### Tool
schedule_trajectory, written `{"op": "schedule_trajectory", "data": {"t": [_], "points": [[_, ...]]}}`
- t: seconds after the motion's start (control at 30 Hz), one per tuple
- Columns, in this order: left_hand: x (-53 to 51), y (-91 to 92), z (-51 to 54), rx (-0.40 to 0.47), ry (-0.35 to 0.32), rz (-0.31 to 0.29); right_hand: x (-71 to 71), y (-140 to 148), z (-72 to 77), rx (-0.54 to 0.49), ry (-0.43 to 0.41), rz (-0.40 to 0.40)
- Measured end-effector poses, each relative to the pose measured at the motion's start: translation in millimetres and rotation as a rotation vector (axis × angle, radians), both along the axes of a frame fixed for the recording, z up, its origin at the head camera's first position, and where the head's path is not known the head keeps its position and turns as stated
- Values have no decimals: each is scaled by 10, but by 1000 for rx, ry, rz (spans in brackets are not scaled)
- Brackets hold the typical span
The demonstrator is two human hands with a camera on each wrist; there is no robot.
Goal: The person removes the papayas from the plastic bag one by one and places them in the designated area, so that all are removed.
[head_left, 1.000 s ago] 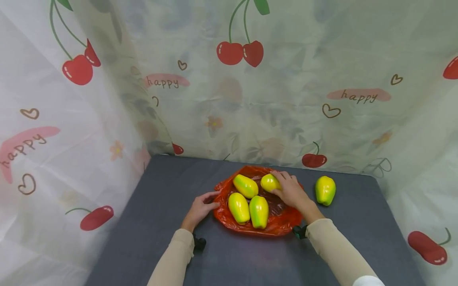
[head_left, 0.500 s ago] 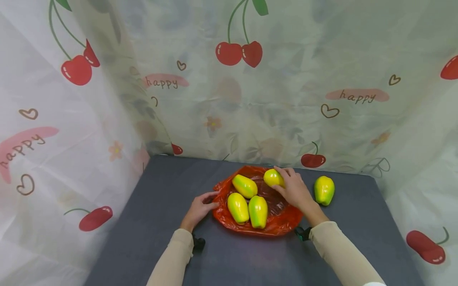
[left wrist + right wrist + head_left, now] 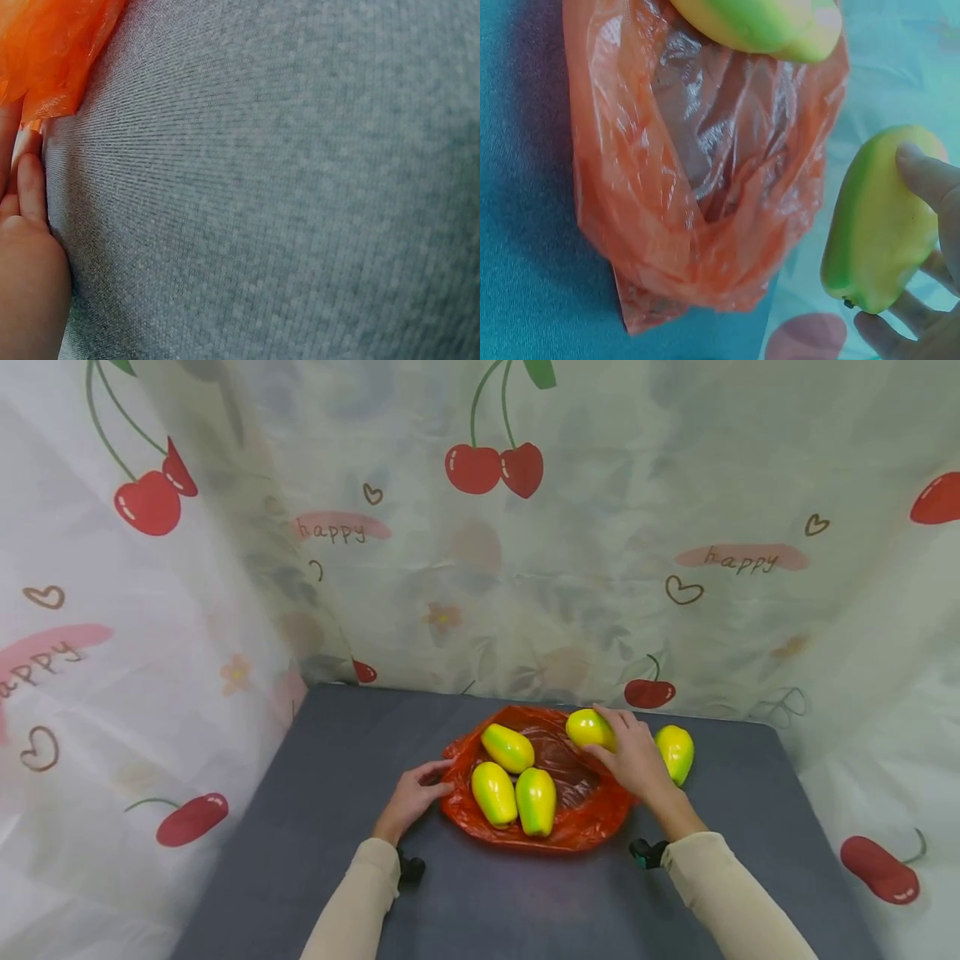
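My right hand [image 3: 637, 760] holds a yellow-green papaya [image 3: 590, 729], thumb on one side and fingers on the other. This papaya [image 3: 881, 217] is at the far right rim of the red plastic bag [image 3: 480, 835]; the right wrist view shows it beside the bag [image 3: 705, 255]. In the bag's open mouth lie three more papayas [image 3: 507, 748], grouped toward the left. My left hand [image 3: 408, 797] pinches the bag's left edge. Some of its fingertips are hidden behind the orange-looking plastic [image 3: 56, 52] in the left wrist view.
Another papaya [image 3: 677, 753] lies on the dark grey tabletop [image 3: 525, 910], right of the bag and partly behind my right hand. A cherry-printed white curtain [image 3: 570, 535] hangs behind the table and along both sides.
My right hand has moved right and away with its papaya, from inside the bag's mouth to the far right rim. The left hand and the other papayas have stayed in place.
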State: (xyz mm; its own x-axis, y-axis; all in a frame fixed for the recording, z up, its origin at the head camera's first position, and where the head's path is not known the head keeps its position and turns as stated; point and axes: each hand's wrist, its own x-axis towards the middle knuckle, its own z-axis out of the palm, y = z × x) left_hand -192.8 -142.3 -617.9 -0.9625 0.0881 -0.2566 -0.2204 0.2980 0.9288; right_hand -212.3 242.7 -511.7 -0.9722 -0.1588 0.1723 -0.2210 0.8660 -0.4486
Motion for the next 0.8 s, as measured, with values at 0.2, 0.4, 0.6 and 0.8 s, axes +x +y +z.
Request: {"op": "schedule_trajectory", "data": {"t": [0.2,0.4,0.6,0.8], "points": [[14,-48,-1,-29,-7,14,20,117,51,-43,-8,-24],[12,-37,-3,-26,-14,6,114,315,83,-35,4,-62],[-3,-2,4,-27,-18,6,194,500,109,-13,39,-138],[-16,11,5,-32,-10,6,235,687,129,-7,97,-171]]}}
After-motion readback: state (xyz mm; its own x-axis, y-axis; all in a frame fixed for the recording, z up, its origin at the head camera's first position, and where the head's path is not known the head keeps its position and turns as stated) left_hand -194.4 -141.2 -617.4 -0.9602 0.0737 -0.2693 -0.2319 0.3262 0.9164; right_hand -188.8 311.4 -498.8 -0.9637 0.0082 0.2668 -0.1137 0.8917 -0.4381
